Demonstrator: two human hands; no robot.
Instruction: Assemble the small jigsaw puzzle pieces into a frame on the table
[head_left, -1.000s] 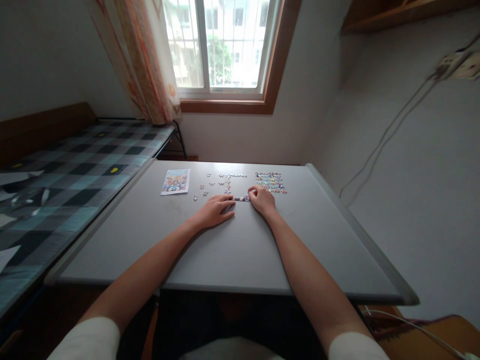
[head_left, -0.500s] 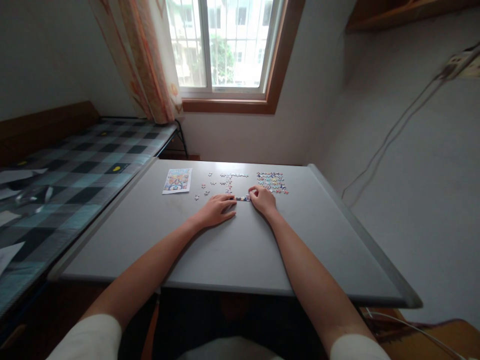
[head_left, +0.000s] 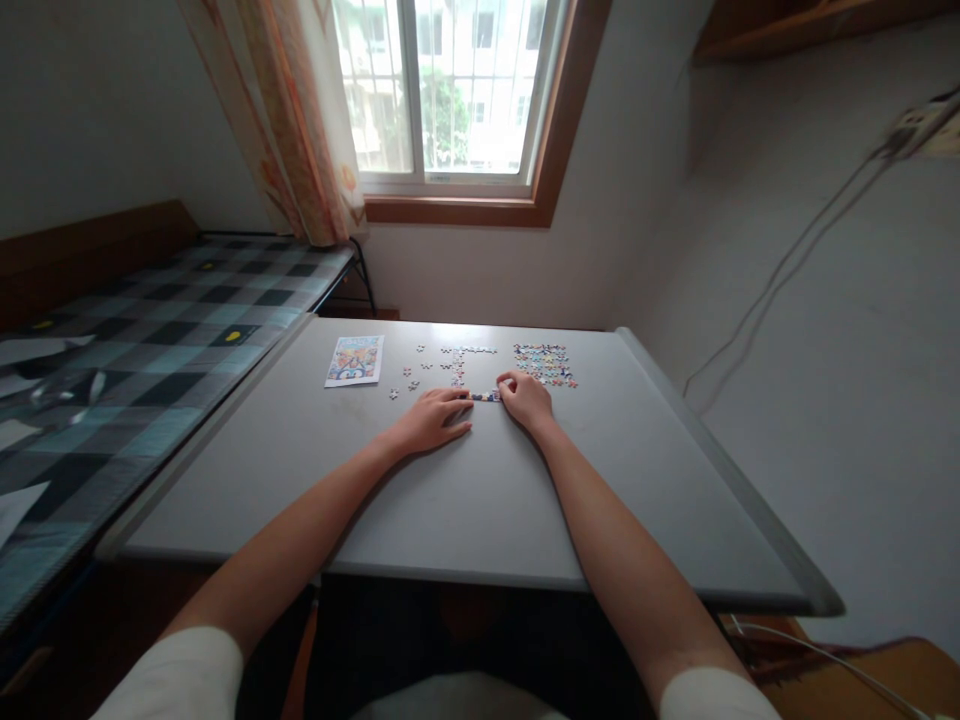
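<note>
A partly joined jigsaw frame lies on the grey-white table (head_left: 465,500); its top row (head_left: 478,350), left column (head_left: 457,370) and dark bottom row (head_left: 484,397) show. My left hand (head_left: 433,420) lies flat with fingers stretched and thumb apart, its fingertips at the left end of the bottom row. At that row's right end, my right hand (head_left: 526,398) has thumb and forefinger pinched on a jigsaw piece, mostly hidden by the fingers. Several loose jigsaw pieces (head_left: 412,386) are scattered left of the frame. A denser group of jigsaw pieces (head_left: 541,358) lies beyond my right hand.
A colourful picture sheet (head_left: 355,361) lies on the table's left part. Left of the table stands a bed (head_left: 172,330) with a checked cover and papers on it. A window (head_left: 450,100) and curtain (head_left: 292,130) are behind; a cable (head_left: 772,280) hangs on the right wall.
</note>
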